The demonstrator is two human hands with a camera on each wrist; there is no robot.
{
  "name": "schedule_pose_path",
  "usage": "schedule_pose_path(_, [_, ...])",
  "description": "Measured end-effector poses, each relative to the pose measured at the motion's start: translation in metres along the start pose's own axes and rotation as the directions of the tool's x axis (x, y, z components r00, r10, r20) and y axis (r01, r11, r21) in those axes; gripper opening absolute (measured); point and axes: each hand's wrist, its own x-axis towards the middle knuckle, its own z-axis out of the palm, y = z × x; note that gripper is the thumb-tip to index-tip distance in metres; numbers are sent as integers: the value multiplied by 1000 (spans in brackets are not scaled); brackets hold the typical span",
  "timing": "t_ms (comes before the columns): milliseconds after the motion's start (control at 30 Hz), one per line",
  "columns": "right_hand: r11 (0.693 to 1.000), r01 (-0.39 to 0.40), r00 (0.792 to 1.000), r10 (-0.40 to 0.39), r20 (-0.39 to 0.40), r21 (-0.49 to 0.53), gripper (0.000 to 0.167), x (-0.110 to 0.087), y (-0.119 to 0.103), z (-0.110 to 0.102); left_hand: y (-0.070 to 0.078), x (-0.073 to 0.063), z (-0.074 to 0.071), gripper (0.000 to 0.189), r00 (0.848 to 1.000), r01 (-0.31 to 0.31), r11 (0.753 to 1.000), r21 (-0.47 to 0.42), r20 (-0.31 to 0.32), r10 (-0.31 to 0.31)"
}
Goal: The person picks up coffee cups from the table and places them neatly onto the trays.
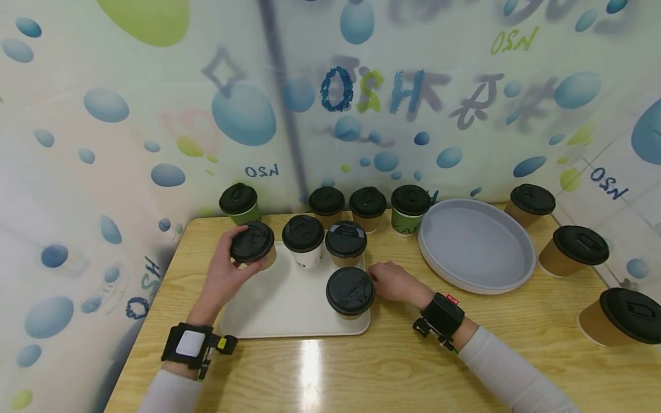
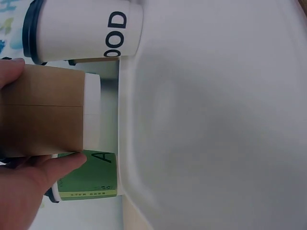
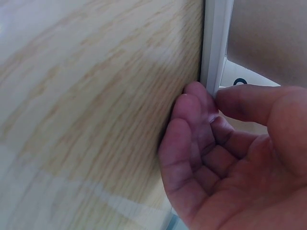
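Note:
My left hand (image 1: 225, 274) grips a brown paper coffee cup (image 2: 45, 112) with a black lid, thumb and fingers around its side. In the left wrist view, its white base hangs above the white rectangular tray (image 1: 273, 310). On the tray stand a white cup (image 1: 304, 238), a black-lidded cup (image 1: 346, 242) beside it and another black-lidded cup (image 1: 351, 292) near the front right corner. At the tray's right edge, my right hand (image 1: 395, 282) pinches the rim, thumb on top and fingers curled below, as the right wrist view shows.
A green cup (image 1: 242, 207) stands behind the held cup. Along the wall are two brown cups (image 1: 327, 202) and another green cup (image 1: 409, 213). Right of them sits a round grey tray (image 1: 477, 246), with three brown cups (image 1: 570, 252) farther right.

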Motion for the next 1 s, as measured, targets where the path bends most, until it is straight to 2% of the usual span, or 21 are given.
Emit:
schedule_pose_path(367, [1000, -10, 1000, 10, -2, -7, 24, 2, 2, 1, -9, 10, 7, 82, 997, 40, 999, 20, 65, -42])
schedule_pose_path(600, [1000, -19, 1000, 19, 0, -8, 25, 3, 2, 3, -14, 12, 10, 82, 995, 65, 998, 24, 72, -67])
schedule_pose_path(733, [1000, -22, 1000, 22, -3, -12, 24, 4, 2, 3, -15, 14, 11, 83, 995, 57, 998, 34, 75, -59])
schedule_pose_path(1000, [1000, -18, 1000, 18, -6, -6, 24, 2, 1, 3, -20, 14, 15, 84, 998, -7, 998, 63, 60, 3])
